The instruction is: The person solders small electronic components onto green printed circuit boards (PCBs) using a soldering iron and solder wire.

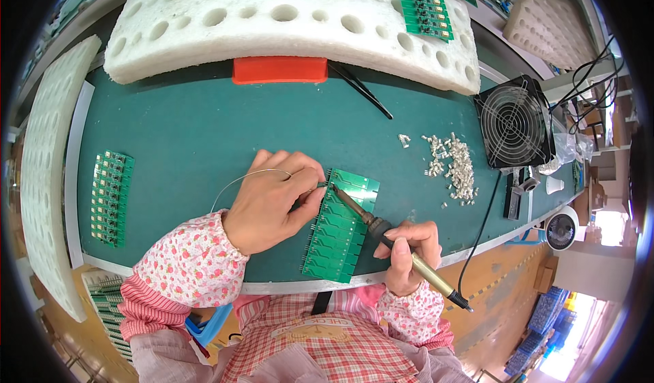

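A green circuit board panel [338, 226] lies on the green bench mat near the front edge, with a row of pins along its left side. My left hand [276, 196] pinches a thin solder wire [238, 179] at the board's upper left; the wire loops back over the hand toward the wrist. From the right, my right hand [414, 250] grips a soldering iron [381, 228] by its handle. The iron's tip meets the board's upper left edge, close to the end of the wire. Whether tip and wire touch is too small to tell.
White foam with holes [272, 36] spans the back, a red bin [279, 70] and tweezers [361, 90] before it. Loose small metal parts [458, 168] are heaped right, beside a black fan [514, 123]. A populated board [111, 199] lies left. The iron's cord [482, 240] crosses the right side.
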A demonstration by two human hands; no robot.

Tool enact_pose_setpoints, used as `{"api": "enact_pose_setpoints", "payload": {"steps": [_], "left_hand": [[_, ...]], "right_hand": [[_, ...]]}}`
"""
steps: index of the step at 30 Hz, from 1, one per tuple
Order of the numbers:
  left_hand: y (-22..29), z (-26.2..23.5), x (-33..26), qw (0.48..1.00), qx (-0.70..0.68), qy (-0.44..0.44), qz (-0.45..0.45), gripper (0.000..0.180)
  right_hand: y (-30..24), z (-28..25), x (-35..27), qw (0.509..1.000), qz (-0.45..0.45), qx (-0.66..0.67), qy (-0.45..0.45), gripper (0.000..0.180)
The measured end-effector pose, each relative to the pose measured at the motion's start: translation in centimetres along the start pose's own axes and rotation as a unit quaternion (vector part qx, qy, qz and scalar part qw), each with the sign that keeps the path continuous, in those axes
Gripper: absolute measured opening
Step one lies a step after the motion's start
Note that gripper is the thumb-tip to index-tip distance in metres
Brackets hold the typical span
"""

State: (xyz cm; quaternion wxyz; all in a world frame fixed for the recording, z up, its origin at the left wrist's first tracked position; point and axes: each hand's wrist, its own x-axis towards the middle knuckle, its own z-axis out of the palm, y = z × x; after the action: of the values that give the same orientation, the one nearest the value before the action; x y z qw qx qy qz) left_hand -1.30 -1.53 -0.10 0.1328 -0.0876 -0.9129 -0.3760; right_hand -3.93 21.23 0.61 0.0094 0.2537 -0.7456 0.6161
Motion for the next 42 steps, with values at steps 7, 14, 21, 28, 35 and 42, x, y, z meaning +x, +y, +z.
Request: {"api": "enact_pose_setpoints", "payload": {"steps": [7, 14, 21, 28, 35, 42], "left_hand": [[-0.1, -0.1, 0.0, 0.998, -0.04, -0.005, -0.044, 0.017], [0.0, 0.0, 0.2, 1.0, 0.001, -0.009, -0.009, 0.016], [0.0, -0.1, 0.2, 1.0, 0.005, -0.016, -0.012, 0.015], [-0.1, 0.1, 0.1, 1.0, 0.023, -0.01, 0.0, 0.014], [-0.2, -0.1, 0.2, 1.0, -0.001, -0.011, -0.018, 0.013], [0.0, -0.8, -1.1, 0.998, -0.049, -0.004, -0.03, 0.012]], "right_hand": [[0.1, 0.0, -0.3, 0.999, -0.007, -0.006, 0.035, 0.013], [0.0, 0.1, -0.1, 1.0, 0.015, -0.014, 0.015, 0.011], [0.4, 0.0, -0.2, 0.999, -0.007, -0.034, 0.004, 0.008], [0.5, 0.0, -0.1, 0.999, -0.031, -0.041, -0.003, 0.007], [0.4, 0.0, -0.2, 0.998, -0.033, -0.049, 0.002, 0.008], [-0.4, -0.4, -1.0, 0.995, 0.048, 0.053, 0.068, 0.02]]}}
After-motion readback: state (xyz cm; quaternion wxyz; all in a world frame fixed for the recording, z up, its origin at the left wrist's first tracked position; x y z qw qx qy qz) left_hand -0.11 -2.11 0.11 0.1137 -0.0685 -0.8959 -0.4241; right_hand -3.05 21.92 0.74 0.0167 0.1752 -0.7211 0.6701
